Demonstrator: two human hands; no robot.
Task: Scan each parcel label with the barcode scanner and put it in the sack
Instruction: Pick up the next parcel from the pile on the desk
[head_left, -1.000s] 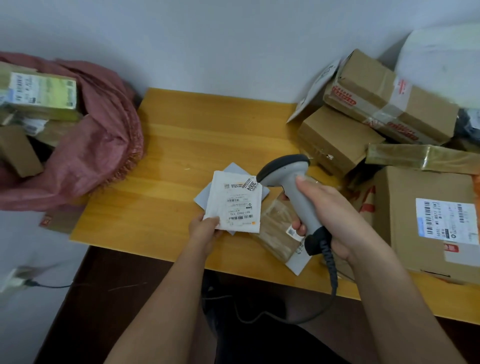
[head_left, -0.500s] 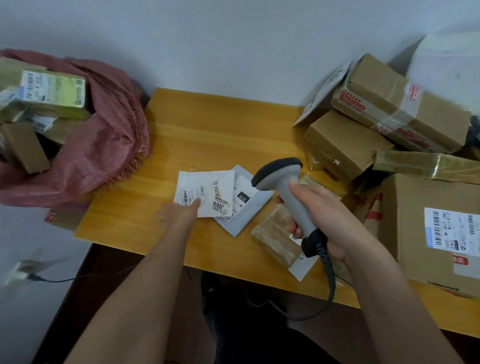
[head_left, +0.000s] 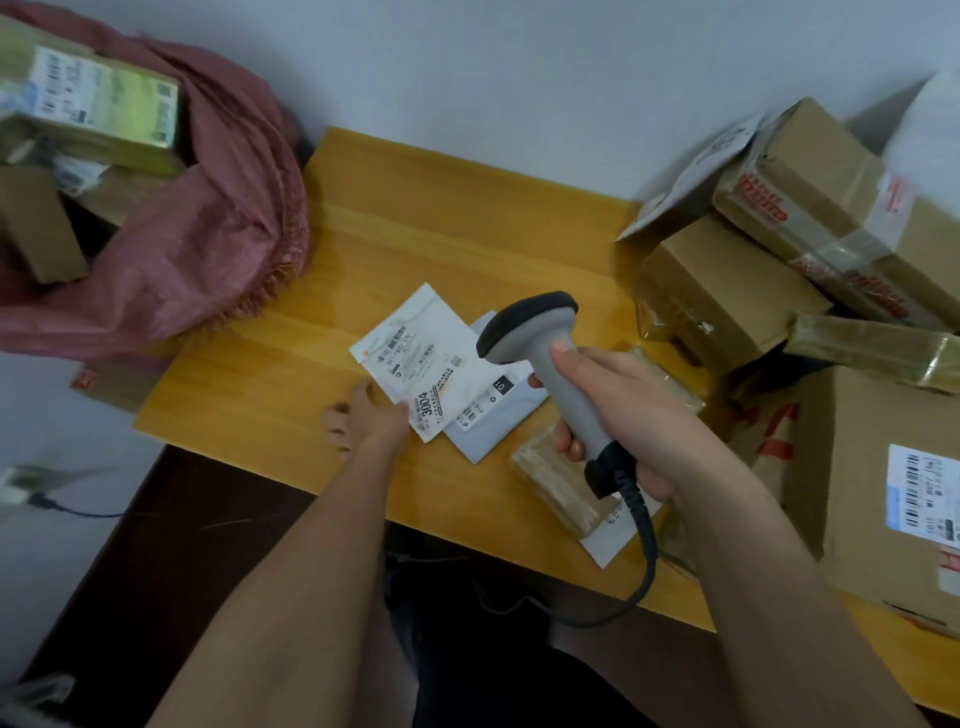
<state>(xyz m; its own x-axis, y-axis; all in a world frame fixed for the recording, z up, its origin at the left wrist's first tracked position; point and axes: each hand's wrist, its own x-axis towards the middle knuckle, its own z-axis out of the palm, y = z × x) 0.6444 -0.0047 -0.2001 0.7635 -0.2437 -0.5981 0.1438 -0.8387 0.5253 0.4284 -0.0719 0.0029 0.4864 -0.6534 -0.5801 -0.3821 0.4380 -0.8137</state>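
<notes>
Slumping beside the wooden table (head_left: 426, 249), the pink sack (head_left: 208, 249) holds parcels. Right hand (head_left: 623, 415) grips the barcode scanner (head_left: 550, 364); left hand (head_left: 369, 421) pinches a white labelled parcel (head_left: 415, 358) lying on the table.

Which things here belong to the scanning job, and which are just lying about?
Job:
- barcode scanner, gripped by the right hand
- white parcel, pinched by the left hand
- grey mailer beneath it
- red sack
- cardboard boxes waiting at right

Lying about:
- plug and cable on the floor at left
</notes>
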